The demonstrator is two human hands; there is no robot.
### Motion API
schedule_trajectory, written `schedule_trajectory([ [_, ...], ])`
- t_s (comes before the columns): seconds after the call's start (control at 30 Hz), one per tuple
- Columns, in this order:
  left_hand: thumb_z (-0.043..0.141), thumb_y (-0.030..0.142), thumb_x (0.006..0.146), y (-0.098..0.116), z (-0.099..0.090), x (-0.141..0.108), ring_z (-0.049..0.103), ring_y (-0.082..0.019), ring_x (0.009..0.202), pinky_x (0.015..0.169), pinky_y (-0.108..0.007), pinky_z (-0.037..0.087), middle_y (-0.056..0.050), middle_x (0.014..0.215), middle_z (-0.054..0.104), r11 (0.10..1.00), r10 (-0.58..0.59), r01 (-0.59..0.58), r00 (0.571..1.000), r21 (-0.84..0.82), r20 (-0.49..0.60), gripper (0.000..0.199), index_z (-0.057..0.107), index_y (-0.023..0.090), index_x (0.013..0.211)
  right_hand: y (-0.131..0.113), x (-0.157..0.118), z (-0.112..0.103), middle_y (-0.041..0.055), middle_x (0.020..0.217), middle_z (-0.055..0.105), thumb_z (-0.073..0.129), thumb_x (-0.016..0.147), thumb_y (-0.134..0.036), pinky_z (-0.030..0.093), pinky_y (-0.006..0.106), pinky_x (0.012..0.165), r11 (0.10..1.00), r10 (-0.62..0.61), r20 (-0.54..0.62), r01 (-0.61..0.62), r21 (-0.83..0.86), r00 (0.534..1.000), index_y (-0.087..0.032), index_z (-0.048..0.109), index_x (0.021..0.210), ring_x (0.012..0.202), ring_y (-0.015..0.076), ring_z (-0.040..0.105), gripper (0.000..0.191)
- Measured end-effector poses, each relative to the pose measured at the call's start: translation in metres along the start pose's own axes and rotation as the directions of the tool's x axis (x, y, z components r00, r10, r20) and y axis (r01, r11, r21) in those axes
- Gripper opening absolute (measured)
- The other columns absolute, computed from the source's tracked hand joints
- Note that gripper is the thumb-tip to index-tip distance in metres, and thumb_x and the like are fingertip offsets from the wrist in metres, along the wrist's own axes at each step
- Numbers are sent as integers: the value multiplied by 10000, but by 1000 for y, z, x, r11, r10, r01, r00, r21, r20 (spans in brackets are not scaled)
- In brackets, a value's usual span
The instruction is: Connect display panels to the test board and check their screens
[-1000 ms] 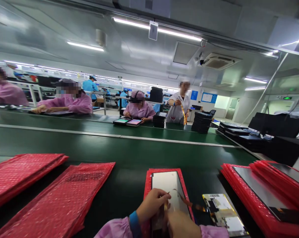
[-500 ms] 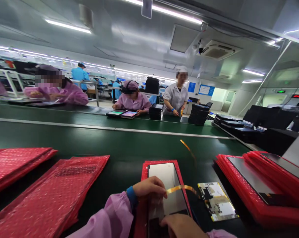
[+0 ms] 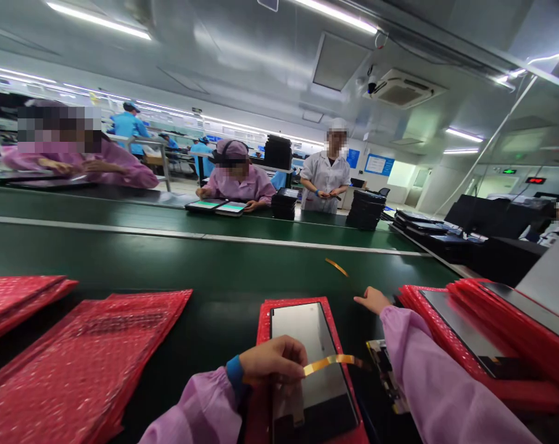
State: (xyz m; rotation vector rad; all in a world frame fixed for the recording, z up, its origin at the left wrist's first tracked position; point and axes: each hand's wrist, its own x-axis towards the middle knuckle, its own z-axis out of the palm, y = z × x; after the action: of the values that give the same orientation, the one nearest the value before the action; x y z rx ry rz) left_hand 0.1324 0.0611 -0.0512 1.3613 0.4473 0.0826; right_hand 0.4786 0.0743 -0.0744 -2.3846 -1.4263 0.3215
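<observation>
Near the bottom centre, my left hand (image 3: 274, 361) pinches one end of a thin orange flex cable (image 3: 328, 364) between thumb and fingers. The cable's free end extends rightward over a display panel (image 3: 302, 327), which lies on a red bubble-wrap sleeve (image 3: 263, 314). My right hand (image 3: 374, 301) reaches forward above the green belt, index finger pointing left, with nothing visible in it. Beyond its fingertips another short orange strip (image 3: 337, 267) lies on the belt. Below my right forearm, a tablet-like part with exposed internals (image 3: 385, 370) is partly covered by the sleeve.
Red bubble-wrap sleeves (image 3: 99, 345) are piled on the left. More sleeves with panels on top (image 3: 469, 333) are stacked on the right. Across the green belt (image 3: 242, 265), co-workers sit or stand beside dark device stacks (image 3: 365, 211) and two lit screens (image 3: 217, 206).
My right hand has moved from the panel's lower end forward and right, over the belt. My left hand still holds the flex cable over the panel. The view has shifted slightly.
</observation>
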Motion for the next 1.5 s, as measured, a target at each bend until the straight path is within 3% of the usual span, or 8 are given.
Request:
schedule_trajectory([
  [0.1, 824, 314, 563, 0, -1, -1, 462, -68, 368, 351, -179, 272, 39, 497, 582, 1000, 0, 1, 1000, -30, 10, 304, 623, 139, 711, 6, 16, 10, 31, 925, 660, 649, 874, -300, 518, 368, 794, 998, 33, 49, -31, -45, 998, -145, 628, 881, 860, 174, 629, 156],
  [0.23, 807, 291, 573, -4, -4, 0, 483, -72, 363, 345, -172, 284, 32, 522, 608, 996, -7, 9, 1000, -89, 24, 311, 605, 148, 762, 33, 18, -2, 6, 825, 659, 650, 879, -293, 531, 339, 741, 999, 32, 99, -30, -28, 995, -148, 629, 804, 763, 148, 630, 165],
  [0.43, 778, 229, 585, -3, -3, 0, 561, -85, 450, 386, -155, 348, 5, 622, 672, 988, 14, -10, 1000, -156, 24, 310, 596, 158, 825, 97, -18, -22, -55, 610, 591, 625, 864, -210, 493, 297, 692, 989, -124, 71, 118, 90, 990, -136, 615, 653, 647, 131, 622, 224],
  [0.57, 766, 204, 589, -3, -3, 1, 583, -90, 486, 432, -153, 411, -13, 640, 681, 988, 29, -26, 999, -155, 20, 303, 597, 148, 834, 116, -36, -18, -9, 691, 652, 628, 712, 6, 482, 293, 744, 972, -228, 50, 225, 63, 972, -159, 636, 664, 732, 155, 622, 172],
  [1.0, 732, 234, 710, 19, -1, -32, 599, -80, 522, 432, -152, 434, -19, 818, 662, 990, 64, -79, 991, -120, -117, 460, 606, 159, 1146, 131, -52, -8, 108, 955, 703, 467, 665, 34, 438, 351, 966, 948, -319, -71, 317, -35, 945, -134, 707, 874, 991, 231, 621, 359],
  [1.17, 738, 353, 735, 34, 9, -50, 607, -95, 562, 407, -150, 425, -47, 899, 676, 999, -42, 46, 987, 25, -157, 520, 574, 161, 1190, 122, -71, -23, 155, 1145, 663, 464, 691, 15, 408, 413, 1041, 932, -358, -123, 362, 12, 925, -120, 659, 1079, 1113, 253, 592, 455],
  [1.33, 712, 490, 729, 46, 27, -63, 561, -95, 539, 405, -172, 408, -9, 792, 650, 977, -90, 147, 942, 157, -323, 565, 574, 155, 1162, 97, -122, -20, 107, 1034, 706, 478, 844, -163, 497, 405, 930, 895, -426, -109, 436, 97, 898, -163, 667, 1004, 983, 235, 647, 247],
  [1.5, 701, 492, 693, 53, 43, -73, 514, -97, 531, 440, -190, 384, 17, 696, 612, 948, 28, 142, 855, 285, -519, 522, 623, 145, 1076, 74, -166, 1, 113, 1093, 687, 469, 882, -237, 461, 446, 979, 861, -470, -123, 485, 155, 874, -177, 650, 1036, 1062, 249, 609, 245],
])
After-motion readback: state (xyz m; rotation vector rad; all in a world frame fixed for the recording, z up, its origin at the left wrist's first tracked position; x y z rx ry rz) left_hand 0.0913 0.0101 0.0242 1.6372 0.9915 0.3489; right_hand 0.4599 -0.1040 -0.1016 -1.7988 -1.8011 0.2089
